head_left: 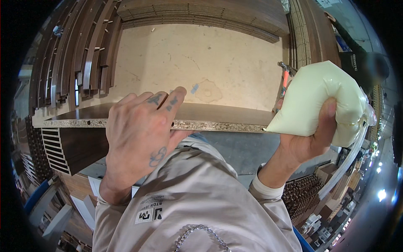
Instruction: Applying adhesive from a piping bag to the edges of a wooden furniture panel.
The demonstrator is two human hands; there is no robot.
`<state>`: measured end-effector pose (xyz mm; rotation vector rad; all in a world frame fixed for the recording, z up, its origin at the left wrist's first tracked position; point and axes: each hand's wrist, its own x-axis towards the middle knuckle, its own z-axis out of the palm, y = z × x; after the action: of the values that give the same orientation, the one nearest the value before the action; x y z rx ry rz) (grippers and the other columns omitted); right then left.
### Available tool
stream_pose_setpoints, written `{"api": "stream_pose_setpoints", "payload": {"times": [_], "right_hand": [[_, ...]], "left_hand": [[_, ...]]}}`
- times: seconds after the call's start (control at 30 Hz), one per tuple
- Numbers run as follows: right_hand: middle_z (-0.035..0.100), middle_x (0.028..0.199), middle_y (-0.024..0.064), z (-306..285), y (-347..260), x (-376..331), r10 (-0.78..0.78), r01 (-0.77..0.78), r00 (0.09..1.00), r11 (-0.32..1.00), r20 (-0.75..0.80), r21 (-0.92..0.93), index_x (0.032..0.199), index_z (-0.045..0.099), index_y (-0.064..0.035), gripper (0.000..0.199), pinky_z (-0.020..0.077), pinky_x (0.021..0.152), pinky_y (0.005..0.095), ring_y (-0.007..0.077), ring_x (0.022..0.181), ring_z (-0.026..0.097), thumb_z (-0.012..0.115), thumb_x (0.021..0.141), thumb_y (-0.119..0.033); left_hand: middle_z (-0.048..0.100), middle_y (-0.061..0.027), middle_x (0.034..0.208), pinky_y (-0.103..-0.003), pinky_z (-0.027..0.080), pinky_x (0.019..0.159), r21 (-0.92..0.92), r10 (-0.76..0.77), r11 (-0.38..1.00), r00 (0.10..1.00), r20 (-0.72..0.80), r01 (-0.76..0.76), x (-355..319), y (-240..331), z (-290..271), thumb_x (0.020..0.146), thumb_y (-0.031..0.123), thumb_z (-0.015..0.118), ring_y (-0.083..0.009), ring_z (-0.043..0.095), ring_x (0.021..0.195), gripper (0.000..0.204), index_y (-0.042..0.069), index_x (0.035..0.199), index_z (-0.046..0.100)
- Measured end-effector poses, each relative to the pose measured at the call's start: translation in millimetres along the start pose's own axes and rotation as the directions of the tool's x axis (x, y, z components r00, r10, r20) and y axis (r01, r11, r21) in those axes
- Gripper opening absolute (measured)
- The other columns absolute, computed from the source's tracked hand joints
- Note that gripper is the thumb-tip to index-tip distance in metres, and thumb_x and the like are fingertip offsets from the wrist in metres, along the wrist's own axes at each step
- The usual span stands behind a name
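Note:
A brown-faced particleboard panel (222,125) lies across in front of me, its raw chip edge toward me with small drilled holes. My left hand (140,126) is closed over that edge left of the middle, fingers curled above and the thumb partly showing below. In my right hand (308,143) is a plump plastic bag (315,98) of pale yellow-green paste, squeezed with the thumb in front. The bag's pointed corner meets the panel's edge near its right end. A twisted, clear plastic tail hangs from the bag's other end.
A light worktop (201,54) lies beyond the panel. Narrow brown boards with dowels (90,50) stand at left; stacked panels (201,17) sit at the back. A hammer with an orange handle (285,77) is at right. Another person (357,63) is at upper right.

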<state>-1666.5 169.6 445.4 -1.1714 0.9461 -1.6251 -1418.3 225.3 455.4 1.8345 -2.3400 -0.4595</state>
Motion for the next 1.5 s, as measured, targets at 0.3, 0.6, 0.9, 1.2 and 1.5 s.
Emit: {"api": "stream_pose_setpoints", "payload": {"times": [0.3, 0.6, 0.9, 1.2, 1.5], "right_hand": [[0.066, 0.098, 0.0164, -1, 5, 1, -0.086, 0.087, 0.995, 0.996, -0.045, 0.014, 0.121, 0.055, 0.0033, 0.039, 0.0596, 0.063, 0.0378, 0.0241, 0.075, 0.068, 0.062, 0.089, -0.017], [0.065, 0.106, 0.0131, 0, 5, 1, -0.116, 0.117, 0.992, 0.993, -0.047, 0.028, 0.124, 0.056, 0.0014, 0.044, 0.0593, 0.075, 0.0365, 0.0227, 0.089, 0.068, 0.068, 0.082, -0.004], [0.065, 0.094, 0.0194, 4, 13, 5, -0.234, 0.219, 0.967, 0.966, -0.105, -0.136, 0.121, 0.054, 0.0046, 0.04, 0.0602, 0.053, 0.0378, 0.0264, 0.066, 0.068, 0.062, 0.091, -0.021], [0.065, 0.101, 0.0217, 6, 18, -10, -0.328, 0.241, 0.92, 0.905, -0.215, -0.35, 0.122, 0.053, 0.0059, 0.044, 0.0603, 0.059, 0.0379, 0.0295, 0.078, 0.068, 0.066, 0.089, -0.02], [0.064, 0.108, 0.0196, 85, -18, -15, -0.033, 0.036, 0.995, 0.999, -0.098, 0.036, 0.125, 0.054, 0.0005, 0.045, 0.0597, 0.059, 0.0387, 0.028, 0.088, 0.068, 0.057, 0.095, -0.033]], "left_hand": [[0.067, -0.007, 0.084, -0.037, 0.047, 0.07, 0.032, 0.01, 0.999, 1.0, -0.028, -0.009, -3, 2, 1, 0.071, 0.033, 0.08, -0.0229, 0.065, 0.08, 0.056, 0.006, 0.116, 0.06], [0.067, -0.0044, 0.086, -0.037, 0.045, 0.074, 0.012, -0.037, 0.999, 0.999, 0.009, 0.037, -2, 2, 2, 0.067, 0.033, 0.081, -0.0224, 0.064, 0.084, 0.062, 0.01, 0.12, 0.06], [0.069, -0.0094, 0.094, -0.039, 0.046, 0.078, 0.017, -0.016, 1.0, 0.999, 0.027, 0.016, -1, -1, -1, 0.066, 0.032, 0.082, -0.0284, 0.064, 0.089, 0.065, 0.008, 0.122, 0.059], [0.071, -0.0146, 0.091, -0.036, 0.052, 0.077, 0.073, -0.09, 0.993, 0.996, 0.021, 0.088, -38, -78, -47, 0.063, 0.048, 0.082, -0.031, 0.069, 0.086, 0.074, 0.003, 0.118, 0.063], [0.069, -0.0089, 0.078, -0.04, 0.049, 0.073, 0.084, -0.169, 0.983, 0.985, 0.041, 0.165, -46, -131, -44, 0.062, 0.056, 0.083, -0.0312, 0.067, 0.081, 0.068, 0.007, 0.105, 0.067]]}}
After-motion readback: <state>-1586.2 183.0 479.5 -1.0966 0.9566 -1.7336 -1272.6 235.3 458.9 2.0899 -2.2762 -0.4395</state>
